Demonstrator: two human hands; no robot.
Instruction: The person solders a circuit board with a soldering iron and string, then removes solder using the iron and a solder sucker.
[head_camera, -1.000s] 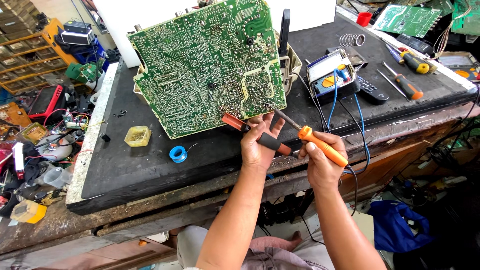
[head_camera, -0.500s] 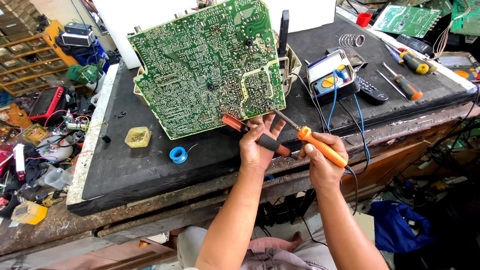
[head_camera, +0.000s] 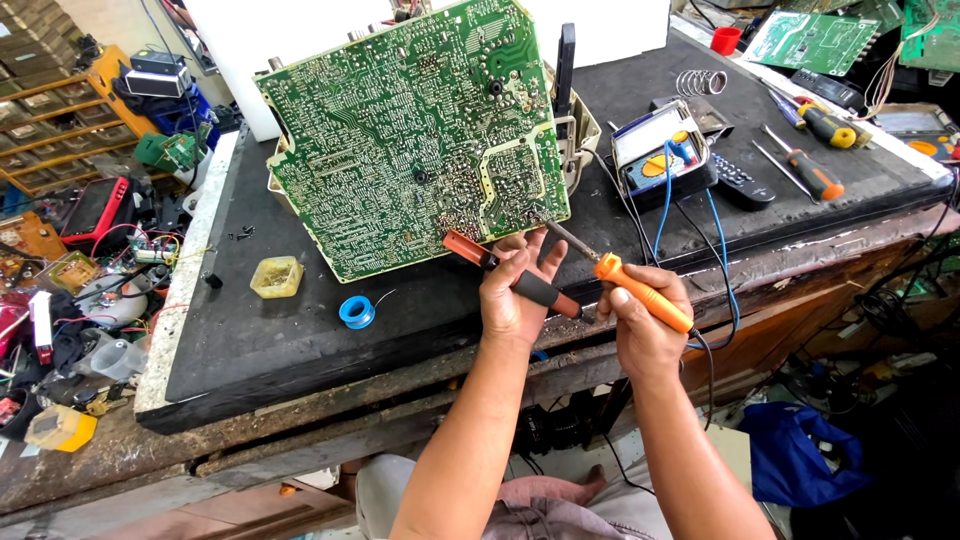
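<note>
Black table (head_camera: 300, 350), cluttered workshop. Board (head_camera: 410, 130) propped up; left hand (head_camera: 515, 295) grips pump (head_camera: 510, 275), right hand (head_camera: 645, 325) grips iron (head_camera: 640, 292).

This is an electronics repair workshop. A large green circuit board (head_camera: 415, 135) stands propped on a worn black counter (head_camera: 300, 350) beside a multimeter (head_camera: 660, 150), screwdrivers (head_camera: 805, 170), a blue solder spool (head_camera: 356, 311) and a remote control (head_camera: 742, 181). More boards (head_camera: 810, 40), parts drawers (head_camera: 50, 125) and loose wiring and scrap (head_camera: 70, 300) crowd the edges.
</note>
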